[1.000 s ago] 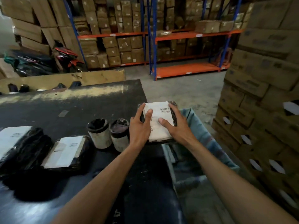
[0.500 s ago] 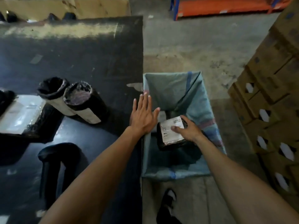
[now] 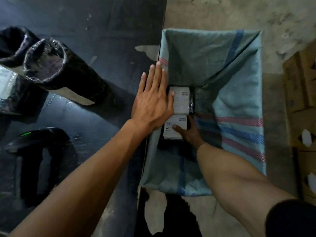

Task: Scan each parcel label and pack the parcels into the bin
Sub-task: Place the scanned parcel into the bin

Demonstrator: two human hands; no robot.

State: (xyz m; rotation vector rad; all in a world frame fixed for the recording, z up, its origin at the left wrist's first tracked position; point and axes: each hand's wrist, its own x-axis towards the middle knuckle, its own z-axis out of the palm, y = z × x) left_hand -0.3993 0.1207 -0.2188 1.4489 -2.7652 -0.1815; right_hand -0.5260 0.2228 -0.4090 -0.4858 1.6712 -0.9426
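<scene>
Beside the dark counter (image 3: 89, 23), a light, stiff parcel (image 3: 173, 128) is pressed into the bin (image 3: 239, 86) by the right hand (image 3: 189, 132), best held by its edges; left hand (image 3: 152, 98) flat, fingers apart.

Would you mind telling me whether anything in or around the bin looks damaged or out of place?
Nothing stands out. Two labelled parcels lie end to end, labels up, inside the lined bin. The right hand rests on the nearer parcel; the left hand lies flat at the table edge.
</scene>
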